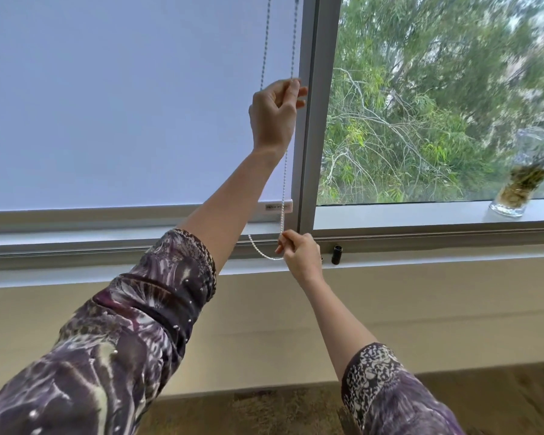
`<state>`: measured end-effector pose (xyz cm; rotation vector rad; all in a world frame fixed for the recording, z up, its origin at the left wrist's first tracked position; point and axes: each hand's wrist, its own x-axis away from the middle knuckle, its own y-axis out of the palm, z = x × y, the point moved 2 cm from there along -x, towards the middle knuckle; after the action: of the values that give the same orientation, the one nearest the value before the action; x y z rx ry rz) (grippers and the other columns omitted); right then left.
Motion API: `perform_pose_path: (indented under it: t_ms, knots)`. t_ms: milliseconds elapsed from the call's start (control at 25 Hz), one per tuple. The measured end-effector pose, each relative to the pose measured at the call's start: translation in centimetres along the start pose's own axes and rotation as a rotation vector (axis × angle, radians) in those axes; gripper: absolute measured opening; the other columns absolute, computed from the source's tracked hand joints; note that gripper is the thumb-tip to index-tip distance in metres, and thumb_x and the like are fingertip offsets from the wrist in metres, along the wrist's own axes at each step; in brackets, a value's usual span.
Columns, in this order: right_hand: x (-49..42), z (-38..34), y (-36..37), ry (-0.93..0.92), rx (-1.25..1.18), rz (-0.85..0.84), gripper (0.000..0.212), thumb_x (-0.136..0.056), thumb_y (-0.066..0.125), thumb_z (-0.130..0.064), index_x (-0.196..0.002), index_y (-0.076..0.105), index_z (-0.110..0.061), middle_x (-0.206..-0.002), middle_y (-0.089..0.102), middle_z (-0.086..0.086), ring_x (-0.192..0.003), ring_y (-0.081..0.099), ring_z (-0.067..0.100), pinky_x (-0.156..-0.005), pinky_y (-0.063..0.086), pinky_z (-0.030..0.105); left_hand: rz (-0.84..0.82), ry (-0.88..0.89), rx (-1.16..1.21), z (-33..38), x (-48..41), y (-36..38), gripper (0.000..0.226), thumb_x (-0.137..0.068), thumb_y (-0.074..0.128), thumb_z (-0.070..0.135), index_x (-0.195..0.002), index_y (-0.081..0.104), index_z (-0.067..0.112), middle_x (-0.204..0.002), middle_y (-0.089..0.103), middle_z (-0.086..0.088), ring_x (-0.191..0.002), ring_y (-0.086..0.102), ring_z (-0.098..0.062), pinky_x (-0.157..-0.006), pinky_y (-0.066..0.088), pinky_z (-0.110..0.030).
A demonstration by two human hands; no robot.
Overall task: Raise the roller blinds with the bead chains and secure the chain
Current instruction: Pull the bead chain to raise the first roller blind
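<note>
Patterned sleeves nearest. All places taken from the window frame (308, 120). Right hand (300, 251), at frame's foot: grip pinched narrow on bead chain (285, 183) near its low loop. Left hand (275, 116), beside frame, higher: grip closed on same chain. Roller blind (123, 105), left of frame: fully down. I judge raising barely begun; next, hand-over-hand downward pulls.

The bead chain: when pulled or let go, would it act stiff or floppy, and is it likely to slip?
Probably floppy: the bead chain sags in a loose loop beside the right hand. Likely taut only under tension, as in the straight run below the left hand. Small beads may aid a pinch grip, though that is uncertain.
</note>
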<state>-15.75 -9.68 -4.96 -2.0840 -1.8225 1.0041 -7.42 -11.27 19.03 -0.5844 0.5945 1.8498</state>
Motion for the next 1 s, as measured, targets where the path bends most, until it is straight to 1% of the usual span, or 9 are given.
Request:
perform_pose_path:
  t_ms: [160, 480, 560, 600, 680, 720, 840, 960, 1000]
  knots:
    - [1.3, 1.2, 0.7, 0.022, 0.073, -0.06, 0.024, -0.095, 0.046, -0.026, -0.078, 0.062, -0.02, -0.073, 0.072, -0.009, -0.092, 0.049, 0.019, -0.087, 0.04, 0.038, 0.009, 0.061, -0.024, 1.6, -1.8, 0.2, 0.021, -0.095, 0.059, 0.016, -0.1, 0.074, 0.001, -0.089, 0.078, -0.008, -0.074, 0.074, -0.018, -0.063, 0.052, -0.021]
    - [1.3, 2.6, 1.6, 0.061, 0.071, -0.188, 0.025, -0.094, 0.049, -0.025, -0.079, 0.068, -0.018, -0.073, 0.07, -0.007, -0.091, 0.057, 0.024, -0.084, 0.047, 0.036, 0.046, 0.028, -0.001, 0.7, -1.9, 1.1, 0.018, -0.093, 0.06, 0.006, -0.084, 0.075, 0.001, -0.071, 0.074, -0.007, -0.056, 0.066, -0.007, -0.05, 0.044, -0.01]
    - [0.9, 2.7, 1.4, 0.057, 0.059, -0.224, 0.021, -0.092, 0.054, -0.024, -0.085, 0.073, -0.018, -0.069, 0.068, -0.005, -0.083, 0.059, 0.026, -0.078, 0.048, 0.034, 0.049, 0.016, -0.009, 0.0, -1.3, 1.5, 0.016, -0.091, 0.061, 0.006, -0.083, 0.075, 0.002, -0.069, 0.073, -0.006, -0.057, 0.068, -0.01, -0.051, 0.048, -0.013]
    - [0.6, 2.5, 1.1, 0.064, 0.035, -0.223, 0.018, -0.091, 0.057, -0.023, -0.093, 0.074, -0.019, -0.075, 0.072, -0.002, -0.084, 0.062, 0.026, -0.078, 0.049, 0.035, 0.049, 0.004, -0.012, -0.6, -1.1, 1.5, 0.016, -0.091, 0.062, 0.005, -0.083, 0.076, 0.002, -0.069, 0.073, -0.006, -0.059, 0.069, -0.014, -0.054, 0.054, -0.018]
    - [-0.3, 1.9, 0.0, 0.07, -0.027, -0.177, 0.02, -0.09, 0.06, -0.021, -0.106, 0.073, -0.016, -0.095, 0.076, 0.005, -0.091, 0.066, 0.021, -0.083, 0.052, 0.03, 0.036, -0.027, -0.037, -2.2, -0.6, 1.4, 0.015, -0.091, 0.063, 0.005, -0.085, 0.076, 0.002, -0.069, 0.073, -0.007, -0.064, 0.072, -0.02, -0.066, 0.062, -0.032]
    - [-1.0, 1.3, -0.9, 0.062, -0.06, -0.141, 0.021, -0.09, 0.061, -0.019, -0.107, 0.072, -0.016, -0.099, 0.075, 0.005, -0.092, 0.067, 0.018, -0.083, 0.051, 0.026, 0.025, -0.043, -0.058, -3.1, -0.4, 1.2, 0.014, -0.091, 0.063, 0.005, -0.086, 0.076, 0.002, -0.071, 0.074, -0.008, -0.066, 0.072, -0.022, -0.07, 0.062, -0.037]
    - [-3.7, -0.9, -4.1, 0.024, -0.163, -0.013, 0.02, -0.089, 0.062, -0.017, -0.106, 0.072, -0.015, -0.096, 0.076, 0.004, -0.086, 0.067, 0.014, -0.08, 0.051, 0.024, 0.017, -0.083, -0.106, -5.6, 0.3, 0.5, 0.014, -0.091, 0.063, 0.007, -0.087, 0.076, 0.004, -0.074, 0.075, -0.008, -0.066, 0.073, -0.022, -0.069, 0.062, -0.036]
    - [-6.3, -3.8, -7.2, -0.055, -0.282, 0.086, 0.02, -0.09, 0.061, -0.012, -0.106, 0.071, -0.008, -0.091, 0.076, 0.008, -0.065, 0.061, 0.009, -0.06, 0.048, 0.021, 0.029, -0.095, -0.115, -6.9, 1.2, 0.1, 0.015, -0.09, 0.064, 0.008, -0.082, 0.076, 0.007, -0.07, 0.074, -0.005, -0.061, 0.072, -0.018, -0.066, 0.062, -0.035]
    - [-7.2, -4.8, -8.1, -0.086, -0.309, 0.115, 0.019, -0.09, 0.061, -0.011, -0.106, 0.071, -0.006, -0.09, 0.076, 0.01, -0.063, 0.06, 0.006, -0.059, 0.047, 0.018, 0.02, -0.094, -0.118, -7.1, 1.5, 0.2, 0.016, -0.09, 0.064, 0.008, -0.081, 0.076, 0.008, -0.069, 0.074, -0.005, -0.06, 0.071, -0.017, -0.066, 0.062, -0.036]
